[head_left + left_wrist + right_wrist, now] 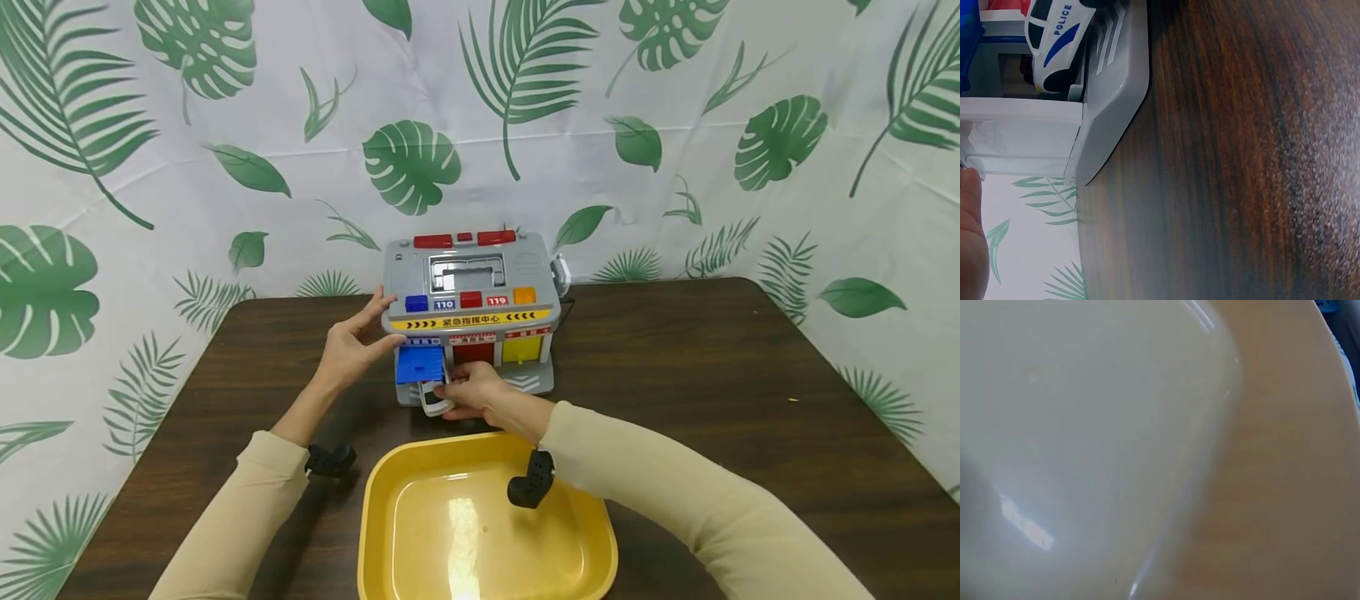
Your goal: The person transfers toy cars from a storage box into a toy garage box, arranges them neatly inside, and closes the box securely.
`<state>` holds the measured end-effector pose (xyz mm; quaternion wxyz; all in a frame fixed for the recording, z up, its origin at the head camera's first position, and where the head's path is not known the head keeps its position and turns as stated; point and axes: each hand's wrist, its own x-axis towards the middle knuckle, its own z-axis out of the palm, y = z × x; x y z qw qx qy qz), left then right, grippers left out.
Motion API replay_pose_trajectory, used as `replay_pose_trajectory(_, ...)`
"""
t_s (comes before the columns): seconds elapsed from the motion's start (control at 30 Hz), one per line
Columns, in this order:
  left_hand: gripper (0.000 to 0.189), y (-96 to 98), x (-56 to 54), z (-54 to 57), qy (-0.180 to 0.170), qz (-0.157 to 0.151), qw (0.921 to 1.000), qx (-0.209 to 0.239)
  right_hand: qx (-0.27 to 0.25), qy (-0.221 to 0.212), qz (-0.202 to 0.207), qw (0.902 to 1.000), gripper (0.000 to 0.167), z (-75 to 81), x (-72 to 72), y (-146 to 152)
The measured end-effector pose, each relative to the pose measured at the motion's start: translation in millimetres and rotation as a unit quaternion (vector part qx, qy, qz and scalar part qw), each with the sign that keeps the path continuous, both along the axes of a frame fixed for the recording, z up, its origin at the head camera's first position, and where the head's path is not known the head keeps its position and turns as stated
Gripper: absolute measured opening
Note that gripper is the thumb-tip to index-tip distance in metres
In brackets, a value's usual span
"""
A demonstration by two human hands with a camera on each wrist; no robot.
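A grey toy emergency station [405, 275] stands on the table, its blue door [420, 364] swung up and its red and yellow doors down. My left hand [352, 346] holds the station's left front corner, thumb at the front and fingers by the roof edge; in the left wrist view only part of a finger [971, 237] shows. A white toy police car [435, 403] with blue markings sits tilted in the blue doorway, partly under the door. The fingers of my right hand [480, 390] pinch it from the right. The right wrist view does not show that hand.
A yellow plastic tray [375, 500] lies in front of the station, under my right forearm. The dark wooden table [712, 400] extends to both sides. A leaf-patterned cloth [315, 183] hangs behind it. A white handle-like part [561, 275] sticks out of the station's right side.
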<state>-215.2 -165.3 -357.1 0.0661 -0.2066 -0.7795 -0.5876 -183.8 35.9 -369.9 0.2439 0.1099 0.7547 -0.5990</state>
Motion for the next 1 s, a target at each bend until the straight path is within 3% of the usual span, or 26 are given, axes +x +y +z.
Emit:
replay_pose_trajectory(0.4, 0.057, -0.2, 0.8, 1.8, 0.001, 0.002, 0.9999, -0.012, 0.022, 0.021, -0.012, 0.9995, 0.037, -3.3, 0.7, -3.9)
replay_pose_trajectory(1.0, 0.057, 0.2, 0.5, 2.2, 0.005, 0.004, 0.9998, -0.018, -0.054, 0.045, -0.097, 0.9929, 0.021, -9.5, -1.3, -11.2)
